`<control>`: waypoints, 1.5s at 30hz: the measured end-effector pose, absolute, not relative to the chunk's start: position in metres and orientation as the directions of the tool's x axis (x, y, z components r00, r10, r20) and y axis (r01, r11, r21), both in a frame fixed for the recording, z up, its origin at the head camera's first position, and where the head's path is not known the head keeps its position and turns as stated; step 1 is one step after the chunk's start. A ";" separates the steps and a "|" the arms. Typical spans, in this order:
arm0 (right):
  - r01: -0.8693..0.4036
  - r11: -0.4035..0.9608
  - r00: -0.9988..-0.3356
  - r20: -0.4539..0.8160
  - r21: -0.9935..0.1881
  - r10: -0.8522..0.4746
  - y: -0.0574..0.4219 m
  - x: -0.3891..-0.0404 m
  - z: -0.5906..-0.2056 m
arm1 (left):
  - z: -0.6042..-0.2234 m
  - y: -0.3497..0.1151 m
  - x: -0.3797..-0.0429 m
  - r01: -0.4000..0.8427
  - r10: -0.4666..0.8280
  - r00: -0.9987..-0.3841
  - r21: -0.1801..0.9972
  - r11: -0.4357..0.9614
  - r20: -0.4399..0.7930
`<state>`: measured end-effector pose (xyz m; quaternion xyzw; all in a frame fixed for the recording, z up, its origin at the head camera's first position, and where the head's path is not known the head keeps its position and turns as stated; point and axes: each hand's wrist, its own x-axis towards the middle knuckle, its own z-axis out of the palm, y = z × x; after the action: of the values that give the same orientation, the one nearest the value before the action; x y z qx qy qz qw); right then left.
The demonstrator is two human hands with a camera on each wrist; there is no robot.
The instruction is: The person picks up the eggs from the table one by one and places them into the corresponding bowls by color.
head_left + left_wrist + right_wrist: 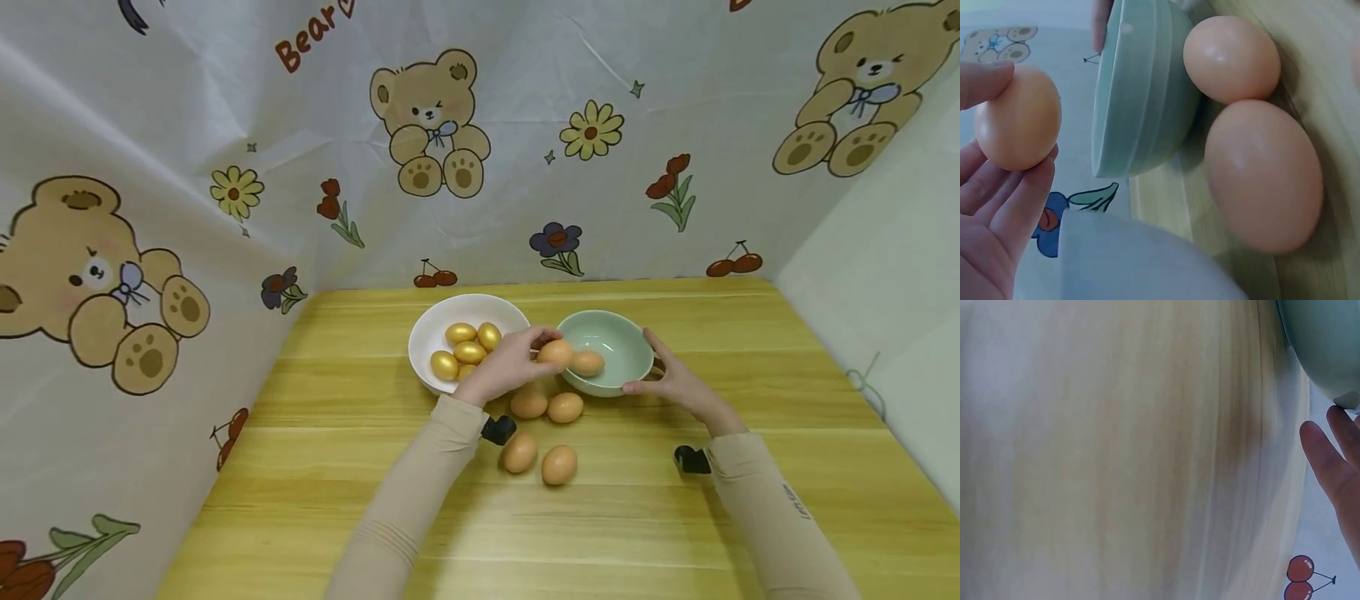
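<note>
My left hand pinches a brown egg between thumb and fingers, just outside the left rim of a pale green bowl. Inside that bowl, against its left side, lies another brown egg. On the bowl's right side my right hand rests spread, thumb toward the front and a finger toward the back. The right wrist view shows its fingers mostly straight near the bowl's outer wall, one fingertip touching it. Several brown eggs lie on the table in front of the bowls.
Left of the green bowl stands a white bowl holding several golden eggs. Both bowls sit on a wooden table. Behind it hangs a sheet printed with bears; a plain white wall borders the right.
</note>
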<state>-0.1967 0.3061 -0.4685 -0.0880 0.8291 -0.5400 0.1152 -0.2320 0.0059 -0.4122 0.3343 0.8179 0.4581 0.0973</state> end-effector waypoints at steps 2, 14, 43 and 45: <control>-0.021 0.401 -0.959 -0.096 -0.916 -0.267 0.307 -0.197 -0.469 | -0.414 0.014 -0.236 0.446 0.624 -0.769 0.816 0.367 0.140; -0.029 0.369 -0.958 -0.079 -0.929 -0.276 0.308 -0.197 -0.470 | -0.425 0.049 -0.257 0.357 0.557 -0.829 0.813 0.460 0.049; -0.024 0.367 -0.955 -0.087 -0.930 -0.283 0.304 -0.198 -0.469 | -0.434 0.089 -0.256 0.460 0.559 -0.829 0.594 0.660 0.020; -0.025 0.365 -0.955 -0.086 -0.931 -0.284 0.303 -0.198 -0.469 | -0.437 0.091 -0.253 0.482 0.547 -0.836 0.537 0.693 0.044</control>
<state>-0.1980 0.3028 -0.4691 -0.0944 0.8180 -0.5553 0.1166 -0.2532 0.0913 -0.4366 0.2801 0.9181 0.2740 0.0599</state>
